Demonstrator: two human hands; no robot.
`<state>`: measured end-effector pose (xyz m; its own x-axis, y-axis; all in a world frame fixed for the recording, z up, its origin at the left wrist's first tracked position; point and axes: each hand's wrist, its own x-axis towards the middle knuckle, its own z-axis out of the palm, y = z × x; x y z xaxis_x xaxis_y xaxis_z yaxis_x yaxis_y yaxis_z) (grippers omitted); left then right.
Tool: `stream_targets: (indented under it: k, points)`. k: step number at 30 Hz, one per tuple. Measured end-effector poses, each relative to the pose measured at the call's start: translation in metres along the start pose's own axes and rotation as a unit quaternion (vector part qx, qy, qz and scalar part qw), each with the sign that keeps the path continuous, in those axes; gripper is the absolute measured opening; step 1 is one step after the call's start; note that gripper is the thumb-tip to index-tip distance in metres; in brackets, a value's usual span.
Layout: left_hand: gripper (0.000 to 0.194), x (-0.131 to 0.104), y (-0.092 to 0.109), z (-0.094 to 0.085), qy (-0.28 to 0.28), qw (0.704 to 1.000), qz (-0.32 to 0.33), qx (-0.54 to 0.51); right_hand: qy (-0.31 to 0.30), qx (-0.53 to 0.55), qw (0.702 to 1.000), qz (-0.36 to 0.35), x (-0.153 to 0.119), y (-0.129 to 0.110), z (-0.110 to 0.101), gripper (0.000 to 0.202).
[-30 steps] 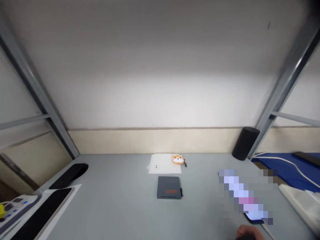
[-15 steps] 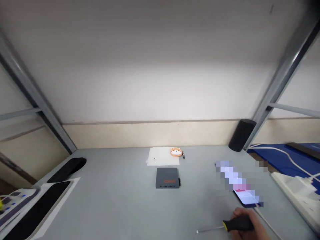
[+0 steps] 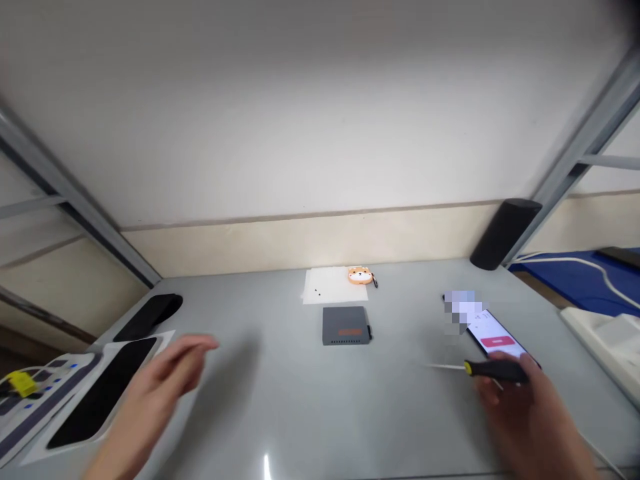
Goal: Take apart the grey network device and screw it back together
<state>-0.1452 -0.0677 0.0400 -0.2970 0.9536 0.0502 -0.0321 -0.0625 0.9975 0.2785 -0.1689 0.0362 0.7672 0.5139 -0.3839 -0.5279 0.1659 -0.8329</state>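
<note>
My right hand (image 3: pixel 520 407) is closed around the black handle of a screwdriver (image 3: pixel 493 370) with a yellow collar. Its thin metal shaft points left above the grey desk, near the lower end of a lit smartphone (image 3: pixel 497 340). On the left, my left hand (image 3: pixel 173 377) hovers over the desk, fingers curled together and slightly blurred, with nothing visible in them. Between the hands lies a flat dark grey box (image 3: pixel 345 325) with an orange-brown label and a small black piece at its right side. Behind it, a few tiny dark bits (image 3: pixel 318 293), perhaps screws, rest on white paper (image 3: pixel 333 293).
An orange-and-white animal-face case (image 3: pixel 360 275) sits on the paper's right part. A black cylinder (image 3: pixel 505 233) stands at the back right. White power strips (image 3: pixel 600 347) line the right edge. At left are a black object (image 3: pixel 150 317) and a dark flat panel (image 3: pixel 105 393).
My left hand has come into view from the lower left. My right hand, still holding the screwdriver, sits higher in the picture. The camera view has shifted and tilted downward.
</note>
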Motion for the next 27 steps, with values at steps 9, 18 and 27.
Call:
stream_targets:
  k: [9,18,27]
  points:
    - [0.056,0.027,-0.007,0.155,-0.482,0.816,0.187,0.26,-0.069,-0.239,0.922,-0.297,0.027,-0.017,0.072,0.03]
    - [0.041,0.037,-0.041,0.152,-0.513,0.814,0.2,0.186,-0.175,-0.257,0.871,-0.38,0.038,0.008,0.123,0.035]
    - [0.031,0.034,-0.036,0.154,-0.486,0.846,0.156,0.156,-0.174,-0.26,0.895,-0.317,0.036,0.029,0.112,0.031]
